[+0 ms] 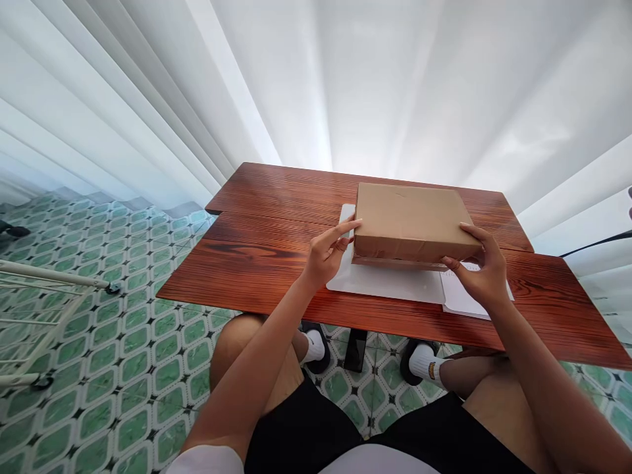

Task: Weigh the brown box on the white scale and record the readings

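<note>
A closed brown cardboard box [412,214] is held between my two hands over the wooden table. My left hand [326,253] grips its left side near the front corner, with the fingers partly hidden behind that edge. On the right front corner, my right hand [481,266] has its thumb on the front face and its fingers along the top and side. Beneath the box lies a white sheet or board [385,283]. Some white paper with faint print [471,297] shows below my right hand, partly covered by it. Whether the box touches the surface below I cannot tell.
The reddish-brown wooden table [257,253] has two offset planks. White curtains [365,85] hang just behind it. A white wheeled metal rack [54,322] stands at the left on the green tiled floor [162,368]. My legs are under the table's front edge.
</note>
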The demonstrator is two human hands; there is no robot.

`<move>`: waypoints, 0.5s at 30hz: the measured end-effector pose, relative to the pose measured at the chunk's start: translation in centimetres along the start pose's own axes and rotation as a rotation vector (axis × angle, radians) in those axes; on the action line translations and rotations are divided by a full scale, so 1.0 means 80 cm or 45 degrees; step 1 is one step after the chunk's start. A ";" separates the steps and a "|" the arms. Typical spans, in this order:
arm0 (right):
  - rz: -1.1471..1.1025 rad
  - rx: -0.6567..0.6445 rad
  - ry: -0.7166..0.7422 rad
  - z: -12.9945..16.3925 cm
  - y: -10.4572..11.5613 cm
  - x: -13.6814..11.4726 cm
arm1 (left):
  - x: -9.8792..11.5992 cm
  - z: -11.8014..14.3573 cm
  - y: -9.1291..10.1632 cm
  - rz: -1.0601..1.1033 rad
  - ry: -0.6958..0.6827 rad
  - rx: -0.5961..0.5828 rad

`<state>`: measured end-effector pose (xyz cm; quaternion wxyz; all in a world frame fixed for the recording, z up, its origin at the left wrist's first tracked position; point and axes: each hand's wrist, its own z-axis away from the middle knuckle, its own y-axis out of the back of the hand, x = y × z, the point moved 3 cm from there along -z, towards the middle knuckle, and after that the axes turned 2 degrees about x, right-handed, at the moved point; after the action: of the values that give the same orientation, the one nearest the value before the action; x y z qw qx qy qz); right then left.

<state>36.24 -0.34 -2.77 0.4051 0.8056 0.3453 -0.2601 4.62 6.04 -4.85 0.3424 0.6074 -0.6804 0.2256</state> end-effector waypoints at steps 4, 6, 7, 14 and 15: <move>0.002 -0.019 -0.031 0.005 -0.001 0.003 | -0.006 0.004 -0.001 0.066 0.083 0.003; -0.001 -0.029 -0.052 0.007 -0.001 0.004 | -0.006 0.005 0.000 0.066 0.099 0.004; 0.000 -0.032 -0.060 0.008 -0.002 0.005 | -0.006 0.006 0.000 0.062 0.100 0.009; 0.001 -0.041 -0.056 0.014 -0.002 0.005 | -0.002 0.008 0.000 0.004 0.118 0.050; 0.002 -0.042 -0.053 0.015 -0.003 0.004 | -0.002 0.009 0.000 0.010 0.115 0.055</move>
<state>36.10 -1.12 -3.69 0.4255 0.7936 0.3405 -0.2708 4.53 5.61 -5.42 0.3587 0.6013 -0.6615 0.2687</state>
